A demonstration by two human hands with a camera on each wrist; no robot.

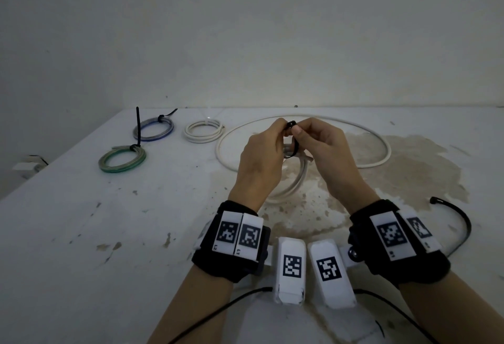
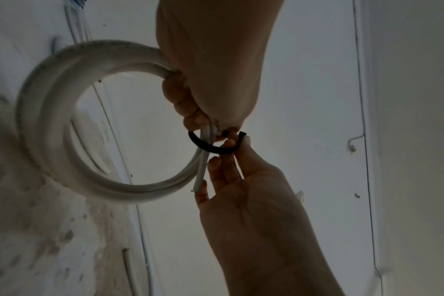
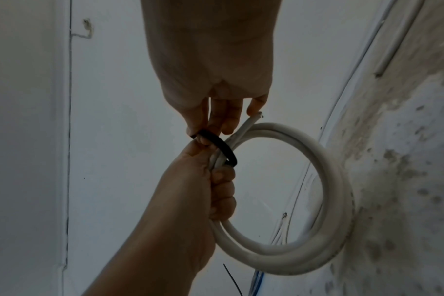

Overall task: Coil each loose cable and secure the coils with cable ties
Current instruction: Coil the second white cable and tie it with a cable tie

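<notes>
Farthest left on the white table (image 1: 81, 234) lie a green coil (image 1: 122, 159) and a blue coil (image 1: 153, 128), each tied, then a small white coil (image 1: 203, 131). Centrally, the left hand (image 1: 261, 158) grips a white cable coil (image 2: 51, 128) held above the table, fingers curled round its strands. The right hand (image 1: 326, 150) pinches a black cable tie (image 2: 213, 147) looped round them; a loose white cable (image 1: 381, 147) circles behind.

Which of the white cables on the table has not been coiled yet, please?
The large white cable lying in one wide open loop behind the hands; the small white coil at the back is already wound tight.
</notes>
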